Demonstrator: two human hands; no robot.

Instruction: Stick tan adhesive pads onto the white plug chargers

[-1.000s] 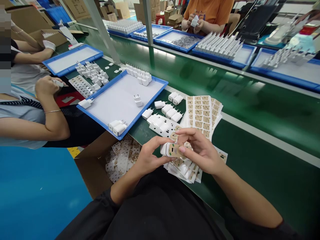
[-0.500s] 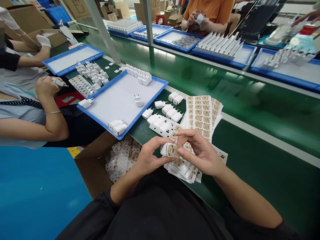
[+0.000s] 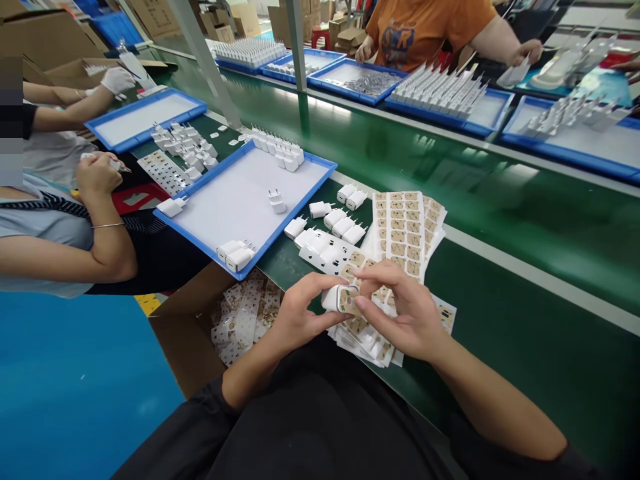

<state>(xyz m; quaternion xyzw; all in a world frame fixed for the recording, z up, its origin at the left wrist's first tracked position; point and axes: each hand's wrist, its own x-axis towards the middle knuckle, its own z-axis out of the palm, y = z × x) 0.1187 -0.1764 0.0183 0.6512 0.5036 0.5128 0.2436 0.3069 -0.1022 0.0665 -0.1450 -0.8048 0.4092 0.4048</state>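
Over sticker sheets [image 3: 399, 230], clamped plug adapter [image 3: 330, 298] in left hand [image 3: 301, 309]; touched sticker [image 3: 346, 300] with right hand [image 3: 407, 312], couldn't confirm pinch.

Green work surface [image 3: 525, 260] is crossed diagonally by white stripe [image 3: 545, 281], centre to right; overhead light is reflected, upper right. Grey posts [image 3: 205, 63] are seen, upper left to top centre. Cardboard boxes [image 3: 47, 37] are piled, upper left. Blue floor [image 3: 75, 367], yellow patch [image 3: 147, 304] included, is shown lower left.

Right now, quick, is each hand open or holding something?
Left hand: closed, holding a white adapter.
Right hand: half-curled at the adapter's tan sticker; can't tell if its grip is pinching it.
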